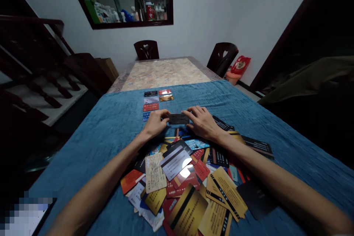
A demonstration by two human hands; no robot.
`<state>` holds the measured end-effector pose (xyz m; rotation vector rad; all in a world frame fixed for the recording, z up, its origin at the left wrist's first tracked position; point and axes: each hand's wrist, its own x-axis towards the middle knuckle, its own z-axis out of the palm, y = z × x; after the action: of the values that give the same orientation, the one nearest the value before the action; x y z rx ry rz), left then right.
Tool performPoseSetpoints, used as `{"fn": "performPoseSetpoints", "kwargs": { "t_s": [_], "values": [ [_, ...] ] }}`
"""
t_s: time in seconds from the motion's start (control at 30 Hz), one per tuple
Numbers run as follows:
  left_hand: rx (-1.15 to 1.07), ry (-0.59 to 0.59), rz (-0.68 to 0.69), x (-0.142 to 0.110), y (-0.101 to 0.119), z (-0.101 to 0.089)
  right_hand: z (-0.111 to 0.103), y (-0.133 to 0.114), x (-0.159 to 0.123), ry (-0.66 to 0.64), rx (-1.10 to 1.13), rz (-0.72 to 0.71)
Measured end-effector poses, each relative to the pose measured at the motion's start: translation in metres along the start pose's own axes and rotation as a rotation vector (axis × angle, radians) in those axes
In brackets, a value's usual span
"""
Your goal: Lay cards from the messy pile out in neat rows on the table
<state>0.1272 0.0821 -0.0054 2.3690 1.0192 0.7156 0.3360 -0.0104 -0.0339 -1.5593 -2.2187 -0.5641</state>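
Note:
A dark grey plastic card [179, 119] is held by its two short ends, tilted up above the cloth. My left hand [156, 122] pinches its left end between thumb and fingers. On the right end, the thumb and fingers of my right hand [203, 121] are closed. Below and between my forearms lies a loose pile of plastic cards [175, 162] in gold, red, black, silver and blue. Past my left hand, several cards are laid flat in two columns, among them a red card [151, 107] and a gold card [166, 98]. A blue card there is partly hidden by my left hand.
A blue cloth [110, 125] covers the near part of the table; the patterned tabletop [166, 70] shows beyond it. Chairs [222, 58] stand around the table. A flat device with a blurred screen [27, 217] lies at the near left edge.

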Motion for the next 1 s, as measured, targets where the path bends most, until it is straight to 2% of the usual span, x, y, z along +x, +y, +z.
{"fn": "performPoseSetpoints", "kwargs": {
  "t_s": [0.23,0.67,0.83,1.0],
  "values": [
    [-0.042,0.042,0.045,-0.004,0.005,0.001,0.001,0.001,0.000,0.069,-0.023,0.001],
    [0.143,0.054,0.166,-0.009,0.001,0.004,0.001,0.016,0.016,-0.001,0.068,0.009],
    [0.169,0.071,0.172,-0.001,-0.005,-0.004,-0.001,0.022,0.034,-0.045,0.112,-0.027],
    [0.154,0.116,0.158,0.012,-0.014,-0.021,0.002,0.027,0.060,-0.070,0.130,-0.070]
  ]
}}
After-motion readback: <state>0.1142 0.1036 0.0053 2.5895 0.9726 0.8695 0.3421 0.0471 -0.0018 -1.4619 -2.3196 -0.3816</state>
